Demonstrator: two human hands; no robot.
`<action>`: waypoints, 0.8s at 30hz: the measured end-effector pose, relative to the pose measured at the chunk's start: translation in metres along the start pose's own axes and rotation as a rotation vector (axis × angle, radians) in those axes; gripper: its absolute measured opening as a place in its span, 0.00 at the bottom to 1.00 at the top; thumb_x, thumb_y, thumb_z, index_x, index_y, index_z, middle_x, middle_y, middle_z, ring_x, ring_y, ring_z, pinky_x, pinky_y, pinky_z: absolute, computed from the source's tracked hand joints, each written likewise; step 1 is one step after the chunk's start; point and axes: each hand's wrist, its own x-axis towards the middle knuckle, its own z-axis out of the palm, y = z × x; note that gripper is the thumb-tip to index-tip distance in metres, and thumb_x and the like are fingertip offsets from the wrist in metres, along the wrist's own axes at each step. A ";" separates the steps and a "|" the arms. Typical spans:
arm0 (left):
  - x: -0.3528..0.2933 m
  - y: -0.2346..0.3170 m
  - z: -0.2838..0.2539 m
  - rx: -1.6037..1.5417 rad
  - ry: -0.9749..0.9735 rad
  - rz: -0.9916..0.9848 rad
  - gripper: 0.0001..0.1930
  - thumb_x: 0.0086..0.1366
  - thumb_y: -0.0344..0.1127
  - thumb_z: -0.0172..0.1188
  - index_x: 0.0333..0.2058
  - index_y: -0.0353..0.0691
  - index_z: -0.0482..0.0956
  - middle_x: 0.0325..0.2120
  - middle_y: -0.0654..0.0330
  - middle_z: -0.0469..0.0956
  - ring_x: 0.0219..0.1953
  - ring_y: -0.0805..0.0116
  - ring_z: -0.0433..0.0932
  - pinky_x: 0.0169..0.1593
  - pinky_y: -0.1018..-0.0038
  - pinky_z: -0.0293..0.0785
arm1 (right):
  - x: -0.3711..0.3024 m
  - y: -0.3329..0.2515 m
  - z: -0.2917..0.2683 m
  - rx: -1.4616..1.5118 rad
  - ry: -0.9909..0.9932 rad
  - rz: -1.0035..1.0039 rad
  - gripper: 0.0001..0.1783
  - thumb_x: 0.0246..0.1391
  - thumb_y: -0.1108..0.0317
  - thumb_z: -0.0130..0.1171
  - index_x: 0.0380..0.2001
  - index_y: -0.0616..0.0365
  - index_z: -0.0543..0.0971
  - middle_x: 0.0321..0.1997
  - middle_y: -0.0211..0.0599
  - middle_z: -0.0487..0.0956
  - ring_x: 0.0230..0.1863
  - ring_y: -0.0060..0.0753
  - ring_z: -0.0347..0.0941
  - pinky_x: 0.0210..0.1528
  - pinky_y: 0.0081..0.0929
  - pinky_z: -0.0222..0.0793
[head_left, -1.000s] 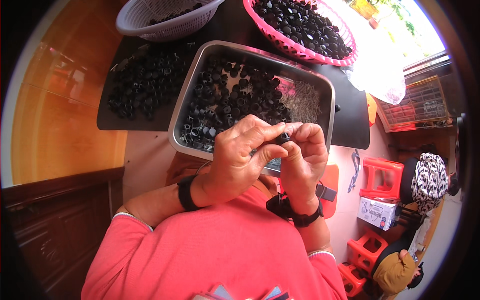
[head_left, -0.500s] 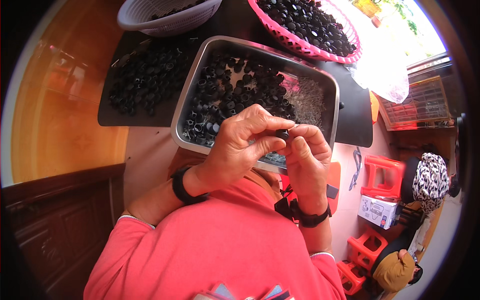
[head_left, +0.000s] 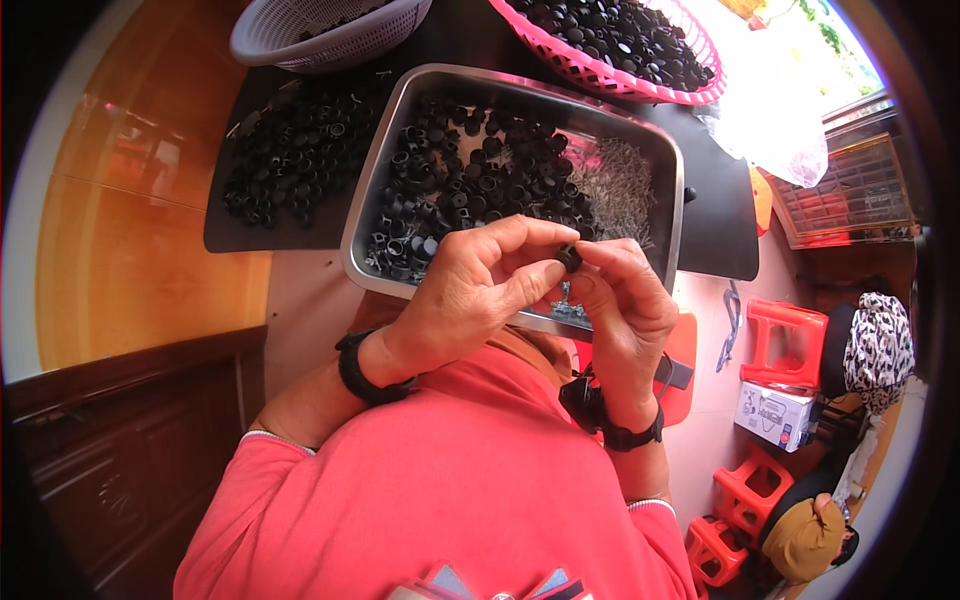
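Over the near edge of a metal tray (head_left: 352, 225), my left hand (head_left: 470, 280) pinches a small round black plastic cap (head_left: 569, 258) between thumb and forefinger. My right hand (head_left: 630, 295) is closed at the cap's other side, its thumb and fingertips touching it. Whether a smaller piece sits between the right fingertips is hidden. Many similar black caps (head_left: 480, 165) fill the left and middle of the tray. A pile of thin, clear or silvery pins (head_left: 618, 180) lies at its right side. Below my hands, small clear pieces (head_left: 560, 310) show near the tray's front edge.
On the black table (head_left: 715, 230), loose black parts (head_left: 300, 150) are heaped left of the tray. A pale basket (head_left: 330, 45) and a pink basket (head_left: 545, 62) of black caps stand behind. Red stools (head_left: 785, 345), a white box (head_left: 772, 415) and a seated person (head_left: 805, 540) are at right.
The black cap is turned between my fingers, and more of its round side shows. My right hand has shifted slightly right. The whole view has moved a little.
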 end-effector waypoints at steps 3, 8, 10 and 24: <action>0.000 -0.003 0.000 0.018 0.006 0.039 0.10 0.64 0.27 0.53 0.44 0.33 0.75 0.32 0.64 0.77 0.31 0.81 0.74 0.37 0.83 0.73 | -0.002 0.003 0.000 0.027 0.015 0.008 0.15 0.48 0.87 0.56 0.40 0.65 0.77 0.35 0.33 0.74 0.36 0.21 0.71 0.39 0.15 0.67; 0.003 0.001 -0.002 -0.055 -0.020 -0.065 0.11 0.64 0.30 0.55 0.44 0.33 0.75 0.31 0.65 0.76 0.29 0.83 0.73 0.35 0.84 0.72 | -0.002 0.000 -0.003 0.027 -0.006 0.054 0.14 0.49 0.87 0.54 0.41 0.66 0.76 0.35 0.33 0.73 0.35 0.20 0.71 0.39 0.16 0.67; 0.006 0.004 -0.004 -0.157 -0.069 -0.225 0.11 0.64 0.31 0.55 0.43 0.34 0.75 0.30 0.66 0.77 0.28 0.83 0.72 0.34 0.85 0.72 | -0.002 -0.001 -0.001 0.080 -0.012 0.109 0.14 0.50 0.87 0.53 0.41 0.67 0.75 0.36 0.33 0.72 0.36 0.20 0.71 0.39 0.16 0.68; 0.008 -0.003 0.005 0.464 0.077 0.217 0.08 0.57 0.24 0.57 0.37 0.33 0.77 0.28 0.63 0.77 0.26 0.81 0.74 0.32 0.83 0.73 | -0.004 0.003 -0.003 -0.129 0.029 0.018 0.13 0.46 0.88 0.55 0.37 0.66 0.75 0.35 0.34 0.74 0.34 0.21 0.72 0.35 0.16 0.70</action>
